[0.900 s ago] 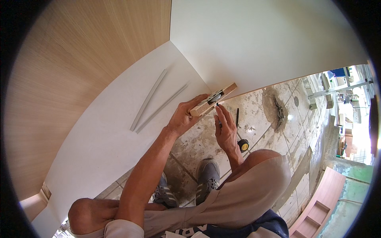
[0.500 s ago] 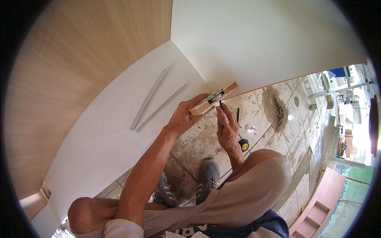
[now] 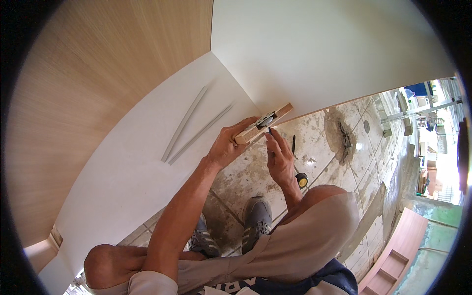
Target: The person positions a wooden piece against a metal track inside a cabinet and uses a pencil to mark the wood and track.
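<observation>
**Crouched at the corner of a white cabinet, both hands on a small wooden block**

A wood-grain panel (image 3: 98,83) fills the left side, and a white wall panel (image 3: 319,54) stands beside it, the two meeting at an inner corner. Below them lies a white board (image 3: 123,172), running out toward the person who squats at its edge. The floor (image 3: 324,147) under them is rough, stained tile with a dark patch near the wall panel's lower edge.

The person's knees frame the scene, and two grey sneakers (image 3: 255,221) sit flat on the tile between them. On the white board, well apart from the hands, lie two thin grey strips (image 3: 189,128), side by side and nearly parallel.

The left hand (image 3: 226,147) is clenched around a wooden block (image 3: 263,123), holding it against the front corner of the white board, tilted up to the right. A small dark metal fitting sits on the block's top face. The right hand (image 3: 280,160) pinches a dark pencil (image 3: 270,131) between its fingertips, the tip touching the block just below the fitting.

On the floor just beside the right wrist rests a yellow and black tape measure (image 3: 301,180), and near it a second dark pencil-like stick (image 3: 293,145).
</observation>
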{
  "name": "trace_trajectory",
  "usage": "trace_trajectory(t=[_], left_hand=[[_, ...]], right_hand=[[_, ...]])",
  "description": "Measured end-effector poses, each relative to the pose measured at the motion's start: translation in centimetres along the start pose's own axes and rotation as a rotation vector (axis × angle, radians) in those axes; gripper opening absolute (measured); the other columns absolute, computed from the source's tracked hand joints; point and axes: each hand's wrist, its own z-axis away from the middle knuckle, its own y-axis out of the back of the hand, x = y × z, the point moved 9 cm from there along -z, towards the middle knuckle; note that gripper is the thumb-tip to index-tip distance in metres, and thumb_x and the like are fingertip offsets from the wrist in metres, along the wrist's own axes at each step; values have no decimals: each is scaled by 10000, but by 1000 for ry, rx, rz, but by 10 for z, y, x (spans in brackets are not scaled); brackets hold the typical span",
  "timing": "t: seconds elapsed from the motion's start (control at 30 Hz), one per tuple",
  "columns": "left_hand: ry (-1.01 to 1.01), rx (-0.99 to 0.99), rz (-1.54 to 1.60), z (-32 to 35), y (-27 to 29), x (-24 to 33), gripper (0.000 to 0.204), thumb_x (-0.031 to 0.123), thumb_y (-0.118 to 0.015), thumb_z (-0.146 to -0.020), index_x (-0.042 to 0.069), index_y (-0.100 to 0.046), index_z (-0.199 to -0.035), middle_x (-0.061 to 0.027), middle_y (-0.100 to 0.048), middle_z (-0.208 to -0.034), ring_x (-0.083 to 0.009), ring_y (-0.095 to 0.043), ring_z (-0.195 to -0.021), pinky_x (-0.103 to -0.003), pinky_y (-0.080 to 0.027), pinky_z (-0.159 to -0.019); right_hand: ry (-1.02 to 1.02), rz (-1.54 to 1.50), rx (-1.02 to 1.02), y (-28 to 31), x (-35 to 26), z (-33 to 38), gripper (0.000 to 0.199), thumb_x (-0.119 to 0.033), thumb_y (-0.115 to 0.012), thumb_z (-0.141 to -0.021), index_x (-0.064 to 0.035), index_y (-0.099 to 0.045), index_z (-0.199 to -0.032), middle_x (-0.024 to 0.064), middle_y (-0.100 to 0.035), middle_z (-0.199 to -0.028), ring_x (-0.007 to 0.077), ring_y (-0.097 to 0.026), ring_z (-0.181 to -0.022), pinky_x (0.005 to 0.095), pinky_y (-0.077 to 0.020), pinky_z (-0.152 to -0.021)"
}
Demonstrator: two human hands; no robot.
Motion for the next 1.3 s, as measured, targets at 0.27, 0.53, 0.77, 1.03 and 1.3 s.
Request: trace_trajectory(t=[0.27, 0.53, 0.77, 1.03, 1.3], left_hand=[[-48, 20, -22, -1, 1, 0, 451, 79, -599, -975, 4, -538, -1415, -147, -703, -1219, -141, -632, -1123, -320, -500, -973], [-45, 24, -27, 0, 2, 3, 447, 58, -583, -973, 11, -541, -1416, -152, -702, -1222, -143, -630, -1135, -319, -503, -970], [-68, 49, -40, 3, 6, 0, 451, 64, -596, -971, 11, -545, -1416, -89, -714, -1145, -90, -610, -1026, -291, -514, -904], [134, 69, 31, 8, 12, -20, 259, 140, -643, -974, -2, -661, -1190, 21, -636, -868, -57, -529, -796, -254, -476, -714], [149, 130, -15, 12, 42, -18, 194, 174, -708, -915, 18, -700, -1029, 11, -679, -866, -68, -578, -805, -269, -489, -709]], right_hand=[[23, 23, 71, 16, -14, -7, 464, 60, -648, -875, -58, -577, -1318, 210, -579, -1343, 405, -623, -1098, 474, -538, -911], [62, -24, 131, 25, -17, -13, 411, 59, -650, -881, -36, -597, -1278, 215, -584, -1344, 396, -628, -1113, 464, -541, -900], [66, -5, 11, -6, -5, -11, 350, 39, -669, -878, -21, -624, -1219, 194, -636, -1260, 397, -653, -1030, 461, -532, -896], [153, -712, 150, 109, -48, -54, 231, -164, -516, -992, 30, -641, -1001, 221, -687, -1111, 309, -640, -983, 433, -486, -877], [119, -746, -347, 157, -156, -179, 339, -208, -437, -989, 35, -657, -902, 160, -672, -862, 201, -619, -811, 389, -474, -770]])
